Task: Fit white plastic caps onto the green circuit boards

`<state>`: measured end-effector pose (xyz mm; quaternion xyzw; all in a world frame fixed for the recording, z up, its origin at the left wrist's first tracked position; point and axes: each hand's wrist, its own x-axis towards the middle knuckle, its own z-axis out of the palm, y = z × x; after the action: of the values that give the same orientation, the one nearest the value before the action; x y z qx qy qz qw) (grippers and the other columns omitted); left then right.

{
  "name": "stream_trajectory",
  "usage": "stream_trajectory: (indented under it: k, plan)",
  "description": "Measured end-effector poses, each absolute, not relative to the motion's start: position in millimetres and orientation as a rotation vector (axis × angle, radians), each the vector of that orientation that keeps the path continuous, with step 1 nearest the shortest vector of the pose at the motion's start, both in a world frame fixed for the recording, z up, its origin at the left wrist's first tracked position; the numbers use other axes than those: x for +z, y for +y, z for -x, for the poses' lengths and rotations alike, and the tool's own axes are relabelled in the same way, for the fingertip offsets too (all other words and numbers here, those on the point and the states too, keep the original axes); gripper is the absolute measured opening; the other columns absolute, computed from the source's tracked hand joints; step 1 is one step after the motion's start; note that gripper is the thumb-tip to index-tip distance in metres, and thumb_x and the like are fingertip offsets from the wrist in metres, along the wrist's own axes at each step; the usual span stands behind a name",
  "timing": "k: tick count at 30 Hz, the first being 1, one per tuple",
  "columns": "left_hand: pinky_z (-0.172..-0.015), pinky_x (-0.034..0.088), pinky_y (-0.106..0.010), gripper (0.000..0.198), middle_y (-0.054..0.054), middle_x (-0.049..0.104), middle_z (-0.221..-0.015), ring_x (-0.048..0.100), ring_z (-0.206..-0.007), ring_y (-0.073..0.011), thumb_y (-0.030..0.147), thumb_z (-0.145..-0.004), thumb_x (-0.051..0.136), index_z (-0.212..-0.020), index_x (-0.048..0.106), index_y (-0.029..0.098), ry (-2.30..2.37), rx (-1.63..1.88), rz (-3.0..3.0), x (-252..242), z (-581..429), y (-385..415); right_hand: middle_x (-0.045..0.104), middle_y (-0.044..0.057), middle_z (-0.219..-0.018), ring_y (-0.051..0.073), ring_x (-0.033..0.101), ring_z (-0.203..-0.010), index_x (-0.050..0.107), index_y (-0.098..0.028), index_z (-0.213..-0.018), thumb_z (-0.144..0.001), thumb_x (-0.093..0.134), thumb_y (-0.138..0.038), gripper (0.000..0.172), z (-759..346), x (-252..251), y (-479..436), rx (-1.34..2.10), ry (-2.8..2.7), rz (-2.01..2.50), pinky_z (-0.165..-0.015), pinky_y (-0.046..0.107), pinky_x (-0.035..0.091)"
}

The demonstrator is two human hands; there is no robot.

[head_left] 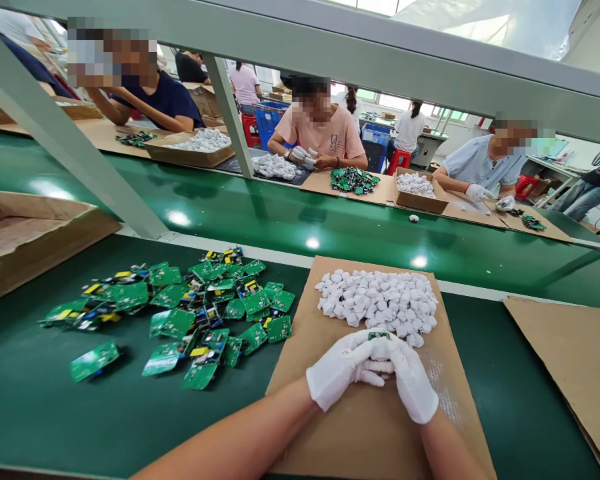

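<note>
Both my hands wear white gloves and meet over a cardboard sheet (375, 433). Between their fingertips is a small green circuit board (379, 336), mostly covered by the gloves. My left hand (337, 365) closes on it from the left, and my right hand (411, 373) from the right. Just beyond the fingers lies a heap of small white pieces (375, 297), whose exact kind I cannot make out. To the left, a loose pile of green circuit boards (215, 307) with yellow and black components covers the dark green mat. One circuit board (95, 361) lies apart from that pile.
A cardboard tray (40, 247) stands at the far left, and another cardboard sheet (575, 360) lies at the right. A slanted metal post (80, 133) and an overhead beam (330, 40) frame the bench. Across the green belt (260, 207), several people sit handling similar parts.
</note>
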<state>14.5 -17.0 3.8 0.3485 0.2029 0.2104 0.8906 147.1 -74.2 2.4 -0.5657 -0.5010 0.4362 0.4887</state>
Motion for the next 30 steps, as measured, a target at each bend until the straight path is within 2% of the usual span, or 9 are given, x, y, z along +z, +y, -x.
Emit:
stream_trajectory:
  k: [7,14,20,24,30]
  plan:
    - [-0.066,0.049,-0.028,0.038,-0.011,0.066,-0.082,0.062,-0.069,-0.0147,0.039,-0.076,0.059,-0.104,0.058,0.012,0.394,0.449,-0.750,1.6,-15.5,-16.5,0.069,0.003,-0.085,0.019,0.062,-0.074,0.062,-0.021,-0.096,-0.080,0.056,-0.038,0.024,-145.5,0.0,-74.4,0.900,-1.334,1.525,-0.067,0.027,0.050]
    - [-0.061,0.049,-0.022,0.038,-0.012,0.066,-0.090,0.064,-0.074,-0.0159,0.038,-0.076,0.060,-0.104,0.057,0.014,0.464,0.432,-0.818,10.0,-14.8,-17.9,0.068,0.004,-0.097,0.020,0.060,-0.088,0.062,-0.021,-0.104,-0.089,0.041,-0.041,0.032,-146.2,7.4,-74.0,1.085,-1.263,1.348,-0.077,0.029,0.048]
    - [-0.057,0.049,-0.023,0.041,-0.009,0.066,-0.081,0.063,-0.069,-0.0158,0.041,-0.073,0.062,-0.102,0.058,0.013,0.577,0.484,-0.926,9.7,-14.7,-18.6,0.067,0.005,-0.099,0.020,0.060,-0.088,0.063,-0.019,-0.103,-0.088,0.043,-0.042,0.035,-142.0,5.0,-74.1,1.035,-1.281,1.380,-0.080,0.030,0.047]
    - [-0.059,0.048,-0.021,0.034,-0.008,0.064,-0.081,0.062,-0.069,-0.0138,0.039,-0.074,0.062,-0.096,0.058,0.014,0.486,0.439,-0.829,8.1,-15.0,-16.8,0.067,0.006,-0.101,0.022,0.060,-0.093,0.063,-0.019,-0.103,-0.088,0.042,-0.044,0.035,-142.3,4.7,-76.0,0.997,-1.251,1.407,-0.084,0.032,0.047]
    - [-0.059,0.048,-0.027,0.034,-0.005,0.061,-0.069,0.059,-0.059,-0.0121,0.043,-0.071,0.063,-0.086,0.057,0.013,0.460,0.489,-0.854,-4.9,-19.9,-14.0,0.068,0.006,-0.094,0.022,0.062,-0.086,0.064,-0.020,-0.098,-0.082,0.053,-0.044,0.030,-139.8,2.7,-73.1,0.957,-1.298,1.405,-0.078,0.030,0.050]
